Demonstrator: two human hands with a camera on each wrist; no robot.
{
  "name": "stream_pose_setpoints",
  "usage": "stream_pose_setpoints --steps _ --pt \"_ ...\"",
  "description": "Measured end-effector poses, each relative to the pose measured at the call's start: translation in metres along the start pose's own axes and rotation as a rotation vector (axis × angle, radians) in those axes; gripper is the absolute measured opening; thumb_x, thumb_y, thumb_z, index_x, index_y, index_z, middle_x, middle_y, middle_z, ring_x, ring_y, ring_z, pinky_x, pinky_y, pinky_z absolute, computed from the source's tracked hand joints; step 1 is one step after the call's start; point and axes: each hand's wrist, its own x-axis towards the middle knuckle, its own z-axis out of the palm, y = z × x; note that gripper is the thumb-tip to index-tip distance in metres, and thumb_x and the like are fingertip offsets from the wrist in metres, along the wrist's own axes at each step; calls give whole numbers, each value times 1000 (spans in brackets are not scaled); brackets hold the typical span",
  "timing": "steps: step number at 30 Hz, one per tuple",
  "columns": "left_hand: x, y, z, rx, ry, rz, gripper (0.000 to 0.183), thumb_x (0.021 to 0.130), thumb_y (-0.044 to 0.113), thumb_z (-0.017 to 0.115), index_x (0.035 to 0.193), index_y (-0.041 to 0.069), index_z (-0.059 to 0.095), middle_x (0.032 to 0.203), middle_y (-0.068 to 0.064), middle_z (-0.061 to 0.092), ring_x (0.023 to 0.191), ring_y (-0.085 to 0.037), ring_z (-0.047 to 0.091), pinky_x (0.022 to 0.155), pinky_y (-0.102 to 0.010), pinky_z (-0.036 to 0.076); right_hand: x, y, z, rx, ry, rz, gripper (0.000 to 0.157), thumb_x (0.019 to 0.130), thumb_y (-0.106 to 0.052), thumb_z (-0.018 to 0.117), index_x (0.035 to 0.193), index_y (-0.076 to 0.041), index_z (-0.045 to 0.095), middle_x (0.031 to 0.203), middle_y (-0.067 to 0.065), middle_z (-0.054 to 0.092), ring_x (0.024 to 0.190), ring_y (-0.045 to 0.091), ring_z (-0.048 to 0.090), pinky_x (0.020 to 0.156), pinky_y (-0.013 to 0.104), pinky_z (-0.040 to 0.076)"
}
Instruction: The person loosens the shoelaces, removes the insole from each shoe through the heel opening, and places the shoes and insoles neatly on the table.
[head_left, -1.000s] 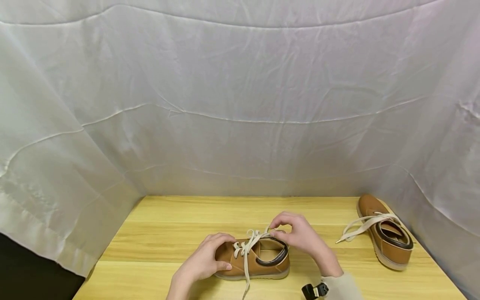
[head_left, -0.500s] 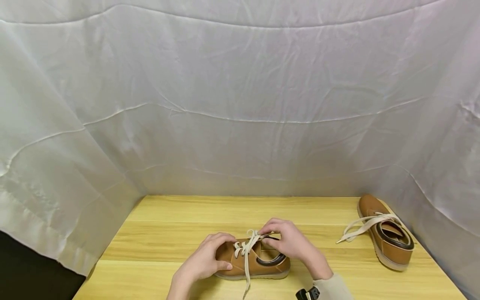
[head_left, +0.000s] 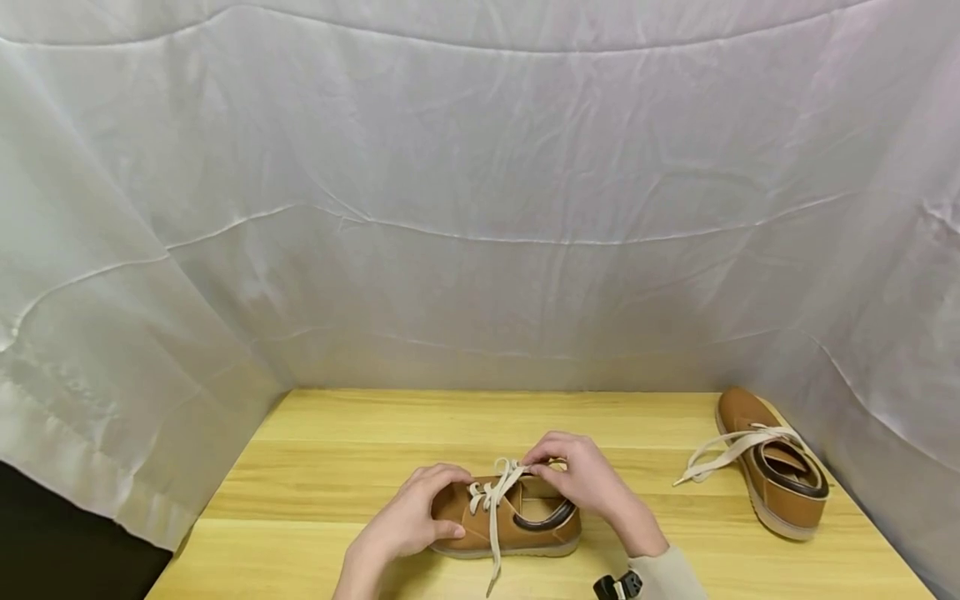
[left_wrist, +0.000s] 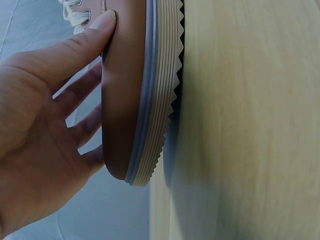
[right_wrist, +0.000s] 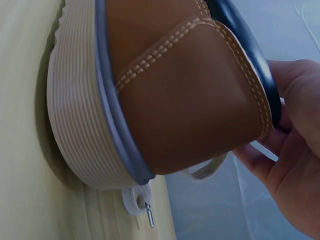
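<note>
"So, in the head view, where is the near shoe [head_left: 513,537]?"

"Lower centre of the frame, toe pointing left, on the wooden surface [head_left: 337,475]. Planking shows to its left, and on its right as far as the other shoe [head_left: 791,504], well apart near the right edge."

"And the hands?"

"The left hand [head_left: 408,517] grips the toe, thumb on the side nearer the frame's bottom. The right hand [head_left: 588,479] bends over the shoe's mouth, thumb and fingertips pinching the pale laces [head_left: 492,521]; one end trails almost to the lower edge."

"What bounds the surface?"

"Grey fabric [head_left: 450,292], rising along the back edge and both sides."

"Left wrist view?"

"Toe pointing down. The thumb presses the leather near the laces; the other fingers, spread with gaps between, reach behind. The toothed sole [left_wrist: 160,85] curves away from the surface at the toe."

"Right wrist?"

"The heel [right_wrist: 185,100] fills the middle. Fingers come from the right edge, their tips hidden behind the dark collar [right_wrist: 250,55]. A lace loop [right_wrist: 204,174] shows below the heel, and lower down a metal tip [right_wrist: 150,217], near the surface's edge."
</note>
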Motion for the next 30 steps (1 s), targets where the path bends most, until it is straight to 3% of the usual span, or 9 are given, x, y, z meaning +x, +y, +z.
stream_pose_setpoints --steps 17,30 --pt "0 -1 1 7 4 -1 65 79 21 89 138 21 63 145 5 59 137 -30 49 116 -61 37 -4 13 -13 -30 90 9 21 84 4 81 96 -13 79 96 -7 74 89 11 70 84 33 63" --pt "0 0 0 10 5 2 65 79 21 89 139 21 63 145 6 59 137 -30 49 116 -61 38 -9 24 -20 -139 183 142 21 85 3 81 92 -16 79 93 -9 73 85 15 68 78 43 61"
